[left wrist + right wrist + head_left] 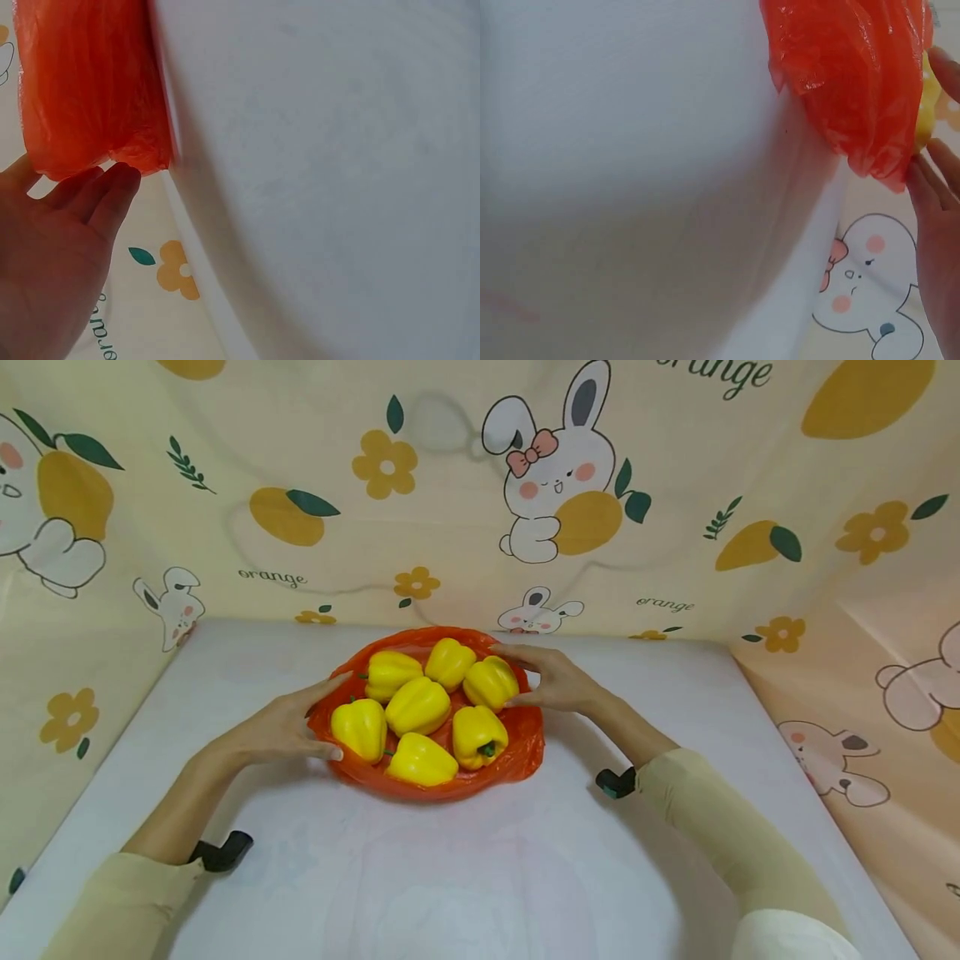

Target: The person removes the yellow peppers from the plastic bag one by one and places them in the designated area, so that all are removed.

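Observation:
Several yellow bell peppers (417,707) sit in a red plastic bag (525,752), whose mouth is spread wide and whose rim surrounds them. At the bag's left side is my left hand (288,727), thumb and fingers spread apart; in the left wrist view its fingertips touch the red plastic (90,90). My right hand (555,681) is at the bag's right side, with its index finger along the far rim and its thumb beside the rightmost pepper (491,682). In the right wrist view, the fingers meet the bag's edge next to a yellow pepper (928,105), mostly hidden by plastic.
The bag stands on a white table (450,877), towards its far edge. A cream cloth (450,527) printed with rabbits, flowers and oranges hangs behind and on both sides. A black wrist mount (225,852) shows at the left sleeve, another mount (617,783) at the right.

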A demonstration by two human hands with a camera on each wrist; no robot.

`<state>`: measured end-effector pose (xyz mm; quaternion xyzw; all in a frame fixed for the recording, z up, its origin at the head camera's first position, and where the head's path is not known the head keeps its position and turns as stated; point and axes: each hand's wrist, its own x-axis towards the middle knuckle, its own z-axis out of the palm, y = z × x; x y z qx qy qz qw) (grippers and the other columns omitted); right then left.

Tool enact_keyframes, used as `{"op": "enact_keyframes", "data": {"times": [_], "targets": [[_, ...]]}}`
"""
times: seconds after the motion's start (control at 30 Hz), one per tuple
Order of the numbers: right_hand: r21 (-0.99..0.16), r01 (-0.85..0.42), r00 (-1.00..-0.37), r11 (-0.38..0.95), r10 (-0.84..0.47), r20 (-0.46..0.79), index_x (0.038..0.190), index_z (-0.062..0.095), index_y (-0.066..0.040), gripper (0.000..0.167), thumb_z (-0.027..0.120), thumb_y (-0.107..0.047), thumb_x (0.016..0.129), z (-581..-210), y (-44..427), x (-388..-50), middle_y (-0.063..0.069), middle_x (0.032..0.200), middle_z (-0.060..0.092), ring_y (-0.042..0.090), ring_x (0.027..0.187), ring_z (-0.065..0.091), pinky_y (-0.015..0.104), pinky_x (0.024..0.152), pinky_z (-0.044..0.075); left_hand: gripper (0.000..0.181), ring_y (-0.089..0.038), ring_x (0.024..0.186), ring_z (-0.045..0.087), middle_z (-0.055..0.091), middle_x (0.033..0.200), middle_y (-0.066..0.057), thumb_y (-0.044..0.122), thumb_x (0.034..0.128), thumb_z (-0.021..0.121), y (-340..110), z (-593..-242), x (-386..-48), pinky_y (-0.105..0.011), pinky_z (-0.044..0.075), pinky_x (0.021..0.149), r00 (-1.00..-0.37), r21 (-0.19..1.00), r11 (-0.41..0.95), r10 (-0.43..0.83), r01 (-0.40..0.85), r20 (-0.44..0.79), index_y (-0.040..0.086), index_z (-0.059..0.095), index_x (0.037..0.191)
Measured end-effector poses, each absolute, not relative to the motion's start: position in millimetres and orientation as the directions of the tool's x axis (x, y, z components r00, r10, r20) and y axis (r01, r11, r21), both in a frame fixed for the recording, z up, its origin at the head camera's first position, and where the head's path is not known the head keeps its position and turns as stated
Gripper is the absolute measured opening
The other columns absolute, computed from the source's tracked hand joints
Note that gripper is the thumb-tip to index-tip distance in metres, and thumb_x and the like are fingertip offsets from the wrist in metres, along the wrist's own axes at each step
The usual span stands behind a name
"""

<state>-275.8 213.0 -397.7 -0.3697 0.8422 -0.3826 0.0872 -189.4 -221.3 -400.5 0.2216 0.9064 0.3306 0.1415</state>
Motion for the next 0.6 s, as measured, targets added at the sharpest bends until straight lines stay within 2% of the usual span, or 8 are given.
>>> {"op": "enact_keyframes", "data": {"times": [0.4, 0.6], "targets": [[-0.637, -0.49, -0.754, 0.595, -0.656, -0.032, 0.153, 0.041, -0.019, 0.089, 0.086, -0.036, 0.078, -398.6, 201.9, -278.8, 0.003, 0.15, 0.048, 0.021, 0.129, 0.048, 0.044, 0.111, 0.04, 0.108, -0.041, 0.143, 0.029, 0.029, 0.159, -0.017, 0.048, 0.0751, 0.084, -217.5, -404.4, -192.7, -0.065, 0.028, 0.111, -0.849, 0.698, 0.656, 0.512, 0.287, -0.132, 0.018, 0.023, 0.159], [-0.635, -0.492, -0.762, 0.595, -0.648, -0.016, 0.151, 0.043, -0.016, 0.09, 0.087, -0.039, 0.076, -402.0, 199.8, -278.6, 0.003, 0.149, 0.049, 0.022, 0.131, 0.047, 0.044, 0.11, 0.041, 0.11, -0.044, 0.142, 0.028, 0.026, 0.159, -0.022, 0.05, 0.0765, 0.082, -218.6, -404.7, -192.9, -0.065, 0.027, 0.111, -0.848, 0.669, 0.682, 0.509, 0.294, -0.147, 0.015, 0.019, 0.16]]}}
